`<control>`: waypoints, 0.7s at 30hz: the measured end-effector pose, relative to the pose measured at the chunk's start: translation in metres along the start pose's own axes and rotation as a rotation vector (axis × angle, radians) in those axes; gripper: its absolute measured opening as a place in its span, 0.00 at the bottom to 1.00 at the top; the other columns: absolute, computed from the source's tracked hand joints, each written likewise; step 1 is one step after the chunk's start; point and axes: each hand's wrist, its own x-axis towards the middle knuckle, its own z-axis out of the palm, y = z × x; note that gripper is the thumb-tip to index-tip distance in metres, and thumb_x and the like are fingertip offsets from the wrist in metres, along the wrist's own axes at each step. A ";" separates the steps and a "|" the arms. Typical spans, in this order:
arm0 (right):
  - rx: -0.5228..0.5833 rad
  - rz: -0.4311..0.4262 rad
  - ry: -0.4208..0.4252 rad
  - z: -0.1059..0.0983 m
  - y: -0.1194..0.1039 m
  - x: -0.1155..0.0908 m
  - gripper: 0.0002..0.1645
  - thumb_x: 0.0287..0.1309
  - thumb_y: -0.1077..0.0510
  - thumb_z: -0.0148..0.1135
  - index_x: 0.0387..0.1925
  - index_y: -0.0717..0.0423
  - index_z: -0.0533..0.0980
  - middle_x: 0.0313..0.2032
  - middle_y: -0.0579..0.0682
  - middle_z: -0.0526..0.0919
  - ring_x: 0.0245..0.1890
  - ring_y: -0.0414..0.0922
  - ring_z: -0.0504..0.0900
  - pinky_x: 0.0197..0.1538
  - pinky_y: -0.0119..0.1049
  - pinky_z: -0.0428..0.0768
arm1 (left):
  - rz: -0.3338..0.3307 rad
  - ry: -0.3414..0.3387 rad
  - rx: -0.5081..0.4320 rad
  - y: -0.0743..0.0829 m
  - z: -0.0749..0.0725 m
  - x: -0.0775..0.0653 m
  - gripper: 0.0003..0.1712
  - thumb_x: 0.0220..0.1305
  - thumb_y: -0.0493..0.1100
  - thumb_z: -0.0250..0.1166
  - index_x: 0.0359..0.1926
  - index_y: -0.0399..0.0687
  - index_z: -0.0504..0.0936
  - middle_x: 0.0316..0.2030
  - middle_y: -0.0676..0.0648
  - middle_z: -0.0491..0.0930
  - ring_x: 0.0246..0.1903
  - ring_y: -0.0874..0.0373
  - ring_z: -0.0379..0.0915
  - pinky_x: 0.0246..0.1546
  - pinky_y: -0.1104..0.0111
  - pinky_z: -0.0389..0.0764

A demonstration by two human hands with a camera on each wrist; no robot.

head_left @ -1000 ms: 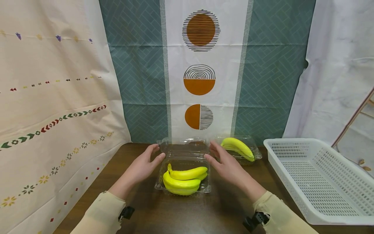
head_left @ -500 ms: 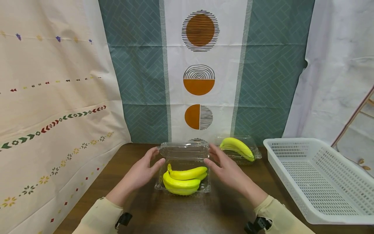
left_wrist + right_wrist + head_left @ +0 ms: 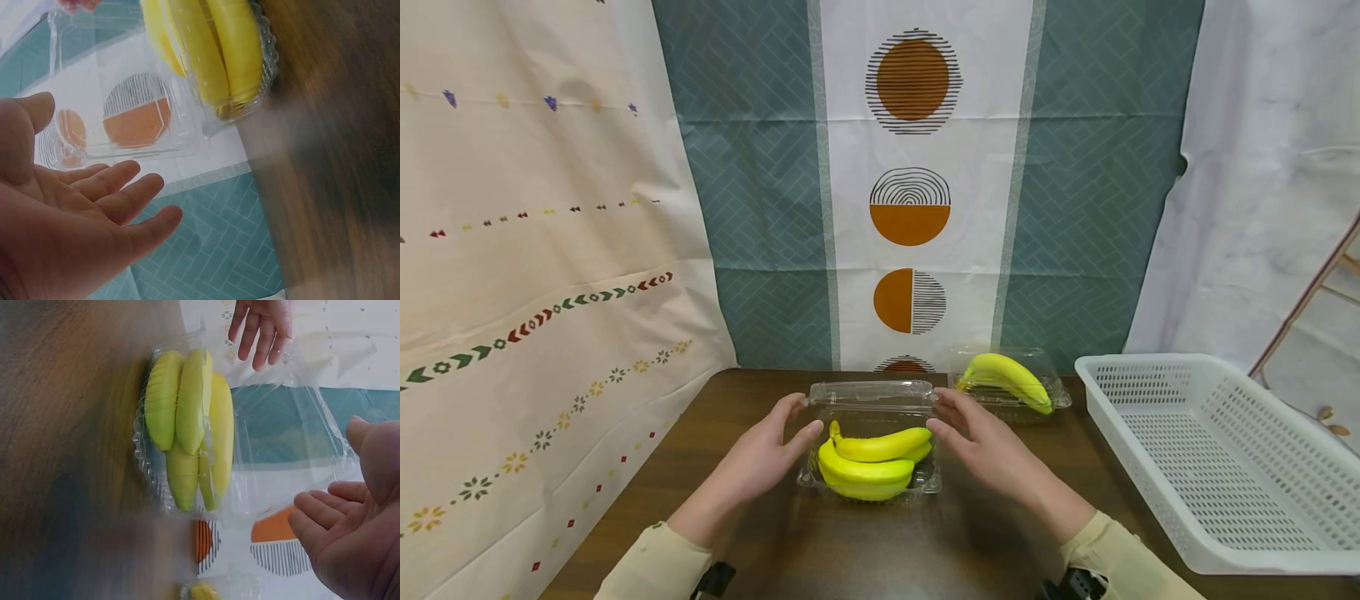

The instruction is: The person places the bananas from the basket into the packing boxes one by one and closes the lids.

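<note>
A clear plastic clamshell box (image 3: 806, 478) stands on the dark wooden table, its hinged lid (image 3: 871, 392) raised and tilted forward over the back. Inside the box lie several yellow bananas (image 3: 874, 472). At the lid's left corner is my left hand (image 3: 767, 450), fingers extended and thumb apart, fingertips at the plastic edge. My right hand (image 3: 981, 437) mirrors it at the lid's right corner, fingers behind the edge. In the right wrist view, the bananas (image 3: 187, 412) fill the base and the transparent lid (image 3: 281, 434) rises between both hands.
A second clear clamshell box (image 3: 1060, 395) with a banana (image 3: 1006, 379) inside sits at the back right. Farther right is a white perforated plastic basket (image 3: 1138, 492). A patterned cloth (image 3: 917, 317) hangs behind the table, with another cloth (image 3: 565, 250) along the left.
The lid has tipped forward and downward toward me, so it looks lower and flatter. Both hands have moved down slightly along with it. The bananas have stayed put.
</note>
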 end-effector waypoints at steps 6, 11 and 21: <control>-0.018 -0.007 0.002 0.002 0.004 -0.004 0.44 0.79 0.32 0.62 0.84 0.48 0.66 0.78 0.52 0.74 0.78 0.53 0.73 0.76 0.59 0.72 | -0.014 -0.012 0.000 -0.002 0.005 -0.003 0.48 0.80 0.70 0.61 0.83 0.45 0.62 0.78 0.35 0.71 0.73 0.34 0.72 0.70 0.36 0.73; -0.035 -0.014 0.008 0.005 0.006 -0.005 0.44 0.79 0.31 0.61 0.83 0.48 0.67 0.77 0.52 0.75 0.77 0.54 0.74 0.75 0.60 0.73 | -0.015 -0.017 0.003 -0.002 0.008 -0.003 0.48 0.81 0.69 0.61 0.84 0.43 0.62 0.77 0.35 0.72 0.74 0.34 0.72 0.71 0.36 0.73; -0.077 -0.006 -0.018 0.007 0.008 -0.007 0.43 0.81 0.36 0.61 0.86 0.49 0.65 0.80 0.51 0.71 0.77 0.55 0.73 0.76 0.63 0.71 | -0.021 -0.037 -0.010 -0.007 0.011 -0.005 0.47 0.82 0.66 0.61 0.87 0.46 0.59 0.80 0.35 0.67 0.77 0.34 0.66 0.74 0.35 0.68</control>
